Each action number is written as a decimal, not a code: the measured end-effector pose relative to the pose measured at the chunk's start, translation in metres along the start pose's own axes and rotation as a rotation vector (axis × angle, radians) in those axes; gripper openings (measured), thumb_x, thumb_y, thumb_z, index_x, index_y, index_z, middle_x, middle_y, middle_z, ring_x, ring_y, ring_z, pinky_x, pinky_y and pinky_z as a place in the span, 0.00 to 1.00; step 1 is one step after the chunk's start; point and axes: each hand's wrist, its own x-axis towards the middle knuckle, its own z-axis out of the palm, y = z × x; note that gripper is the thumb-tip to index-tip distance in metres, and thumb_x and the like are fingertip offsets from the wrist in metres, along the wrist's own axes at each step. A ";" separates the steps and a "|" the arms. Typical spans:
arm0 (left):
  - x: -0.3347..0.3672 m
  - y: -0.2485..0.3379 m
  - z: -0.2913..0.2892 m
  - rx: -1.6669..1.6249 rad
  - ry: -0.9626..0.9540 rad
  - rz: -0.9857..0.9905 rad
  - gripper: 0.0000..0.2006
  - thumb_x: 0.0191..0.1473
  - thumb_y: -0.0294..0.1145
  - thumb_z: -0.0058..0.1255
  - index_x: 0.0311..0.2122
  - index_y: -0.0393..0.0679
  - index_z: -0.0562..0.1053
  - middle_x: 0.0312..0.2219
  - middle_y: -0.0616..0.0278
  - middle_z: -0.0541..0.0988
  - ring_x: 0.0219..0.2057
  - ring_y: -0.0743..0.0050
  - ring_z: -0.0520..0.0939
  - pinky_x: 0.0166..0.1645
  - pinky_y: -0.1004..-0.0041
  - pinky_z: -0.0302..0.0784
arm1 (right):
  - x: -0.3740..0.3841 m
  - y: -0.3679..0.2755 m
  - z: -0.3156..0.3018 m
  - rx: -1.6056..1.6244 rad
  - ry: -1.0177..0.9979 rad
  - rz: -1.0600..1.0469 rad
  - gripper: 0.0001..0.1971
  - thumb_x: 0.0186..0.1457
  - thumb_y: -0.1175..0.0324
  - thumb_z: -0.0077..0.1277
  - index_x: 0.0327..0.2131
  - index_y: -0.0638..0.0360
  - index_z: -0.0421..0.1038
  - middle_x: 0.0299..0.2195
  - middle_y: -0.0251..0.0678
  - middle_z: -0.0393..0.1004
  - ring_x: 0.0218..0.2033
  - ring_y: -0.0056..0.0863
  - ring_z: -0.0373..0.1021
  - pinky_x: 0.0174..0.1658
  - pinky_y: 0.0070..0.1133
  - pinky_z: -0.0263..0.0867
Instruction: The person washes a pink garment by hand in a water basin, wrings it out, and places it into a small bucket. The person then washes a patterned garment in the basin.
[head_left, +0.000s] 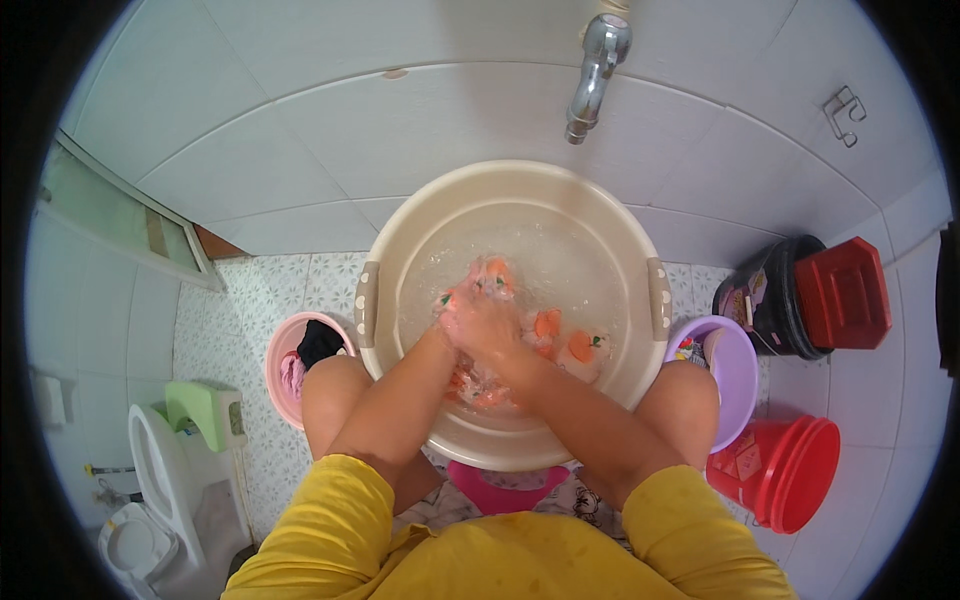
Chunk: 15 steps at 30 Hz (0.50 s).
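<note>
A large cream basin (pixel 520 178) holds cloudy water right in front of me. In it lies a wet, pale cloth (pixel 582 346) with an orange fruit print, partly under water. My right hand (pixel 488 322) is closed on a bunched part of this cloth near the middle of the basin. Pressed against it, my left hand (pixel 452 318) also grips the cloth. The right hand covers much of the left one's fingers. Bits of the orange print show just beyond both hands and below my wrists.
A pink basin (pixel 282 345) with dark and pink clothes stands left; a purple basin (pixel 738 400) with items stands right. Beyond it are a black bucket (pixel 775 300), a dark red container (pixel 845 295) and a red bucket (pixel 790 475). A metal tap (pixel 597 75) juts from the tiled wall.
</note>
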 end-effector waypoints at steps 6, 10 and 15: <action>0.001 0.002 0.029 0.112 0.333 -0.192 0.18 0.56 0.46 0.40 0.45 0.46 0.69 0.40 0.56 0.75 0.42 0.63 0.75 0.47 0.63 0.70 | 0.025 0.054 -0.017 -0.146 0.056 0.401 0.13 0.52 0.58 0.44 0.34 0.56 0.68 0.25 0.41 0.74 0.26 0.44 0.71 0.33 0.36 0.68; -0.009 0.034 0.024 0.549 0.634 0.039 0.19 0.54 0.40 0.43 0.50 0.44 0.66 0.41 0.50 0.73 0.44 0.57 0.73 0.51 0.61 0.67 | 0.025 0.071 -0.046 -0.092 0.139 0.640 0.17 0.55 0.56 0.40 0.42 0.57 0.63 0.40 0.48 0.69 0.36 0.48 0.69 0.38 0.37 0.65; -0.019 0.010 0.021 1.877 0.622 0.388 0.33 0.49 0.39 0.50 0.60 0.54 0.53 0.53 0.43 0.57 0.53 0.42 0.63 0.57 0.56 0.57 | 0.008 0.101 -0.020 -0.209 0.275 0.382 0.26 0.55 0.56 0.39 0.55 0.59 0.54 0.53 0.55 0.57 0.55 0.49 0.55 0.54 0.38 0.55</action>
